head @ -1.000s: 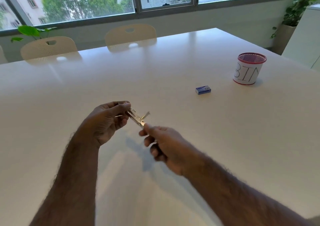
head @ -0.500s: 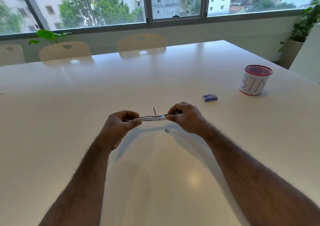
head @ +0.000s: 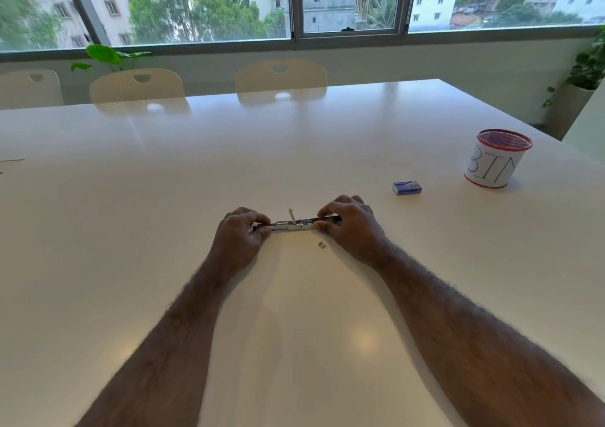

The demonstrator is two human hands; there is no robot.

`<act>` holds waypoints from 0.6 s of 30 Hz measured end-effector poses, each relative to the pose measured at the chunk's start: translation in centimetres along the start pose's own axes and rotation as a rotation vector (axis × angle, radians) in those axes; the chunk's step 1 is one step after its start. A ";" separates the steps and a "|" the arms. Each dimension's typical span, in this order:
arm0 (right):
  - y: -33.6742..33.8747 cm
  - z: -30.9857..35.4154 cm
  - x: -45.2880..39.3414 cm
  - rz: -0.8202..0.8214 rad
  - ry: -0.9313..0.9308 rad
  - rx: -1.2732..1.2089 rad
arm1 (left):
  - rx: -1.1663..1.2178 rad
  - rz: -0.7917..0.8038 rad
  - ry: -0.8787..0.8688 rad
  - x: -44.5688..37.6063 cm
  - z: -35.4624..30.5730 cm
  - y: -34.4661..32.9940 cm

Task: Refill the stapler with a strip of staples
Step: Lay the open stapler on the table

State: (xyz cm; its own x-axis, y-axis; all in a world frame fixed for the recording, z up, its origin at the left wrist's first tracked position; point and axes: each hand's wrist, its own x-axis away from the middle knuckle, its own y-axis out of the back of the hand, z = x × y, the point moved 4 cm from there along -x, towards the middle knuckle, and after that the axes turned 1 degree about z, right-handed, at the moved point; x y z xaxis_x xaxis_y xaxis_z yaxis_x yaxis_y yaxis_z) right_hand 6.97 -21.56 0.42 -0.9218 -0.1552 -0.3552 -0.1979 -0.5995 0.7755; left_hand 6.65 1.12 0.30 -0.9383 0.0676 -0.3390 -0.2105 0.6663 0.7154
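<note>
At the right of the frame one round mesh cup (head: pixel 497 159) with a red rim stands on the bench (head: pixel 163 197). A white paper with the letters "BIN" is wrapped around it. What is inside it I cannot tell. Left of the cup and a little lower lies one small blue box (head: pixel 407 188), closed; its content does not show.

In the middle of the frame there is one stapler (head: pixel 299 224), opened out into a long flat line, with a small metal part standing up near its middle. Two hands hold it, one at each end. The left hand (head: pixel 240 238) has its fingers (head: pixel 262 222) curled and pinching the left end of the stapler. The right hand (head: pixel 352 223) has its fingers (head: pixel 327 212) bent over the right end, also pinching it. If the stapler touches the bench or is just above it, I cannot tell. One small metal piece (head: pixel 322 245) lies on the bench just below the stapler, beside the right hand; it looks like a short piece of staples.

The bench is white, large and glossy, and the window light is reflected on it. At its far side, in the upper part of the frame, three cream chairs (head: pixel 137 84) are visible. Behind them a wide window (head: pixel 350 1) shows trees and buildings. One green plant (head: pixel 108 56) stands at the upper left and another one (head: pixel 589 63) at the right edge.
</note>
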 end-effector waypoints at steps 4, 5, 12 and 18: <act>1.4 0.5 0.8 -0.150 0.030 -0.021 | 0.006 -0.078 0.004 0.7 0.0 0.6; 1.8 0.7 1.1 -0.138 0.050 -0.033 | -0.007 -0.099 -0.001 0.8 -0.1 0.7; 2.2 3.0 4.4 0.159 0.032 -0.054 | -0.077 -0.103 -0.139 2.3 -3.2 0.2; 1.4 5.2 6.7 0.358 0.176 -0.006 | 0.004 0.059 -0.201 3.3 -4.6 -1.5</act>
State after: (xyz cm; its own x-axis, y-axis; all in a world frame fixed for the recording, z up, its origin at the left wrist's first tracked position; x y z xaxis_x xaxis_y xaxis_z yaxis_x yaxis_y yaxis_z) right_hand -1.19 -19.31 1.85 -0.8611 -0.4866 -0.1476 0.1278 -0.4880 0.8634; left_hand 2.63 -3.09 0.94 -0.8753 0.2535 -0.4118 -0.1548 0.6599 0.7352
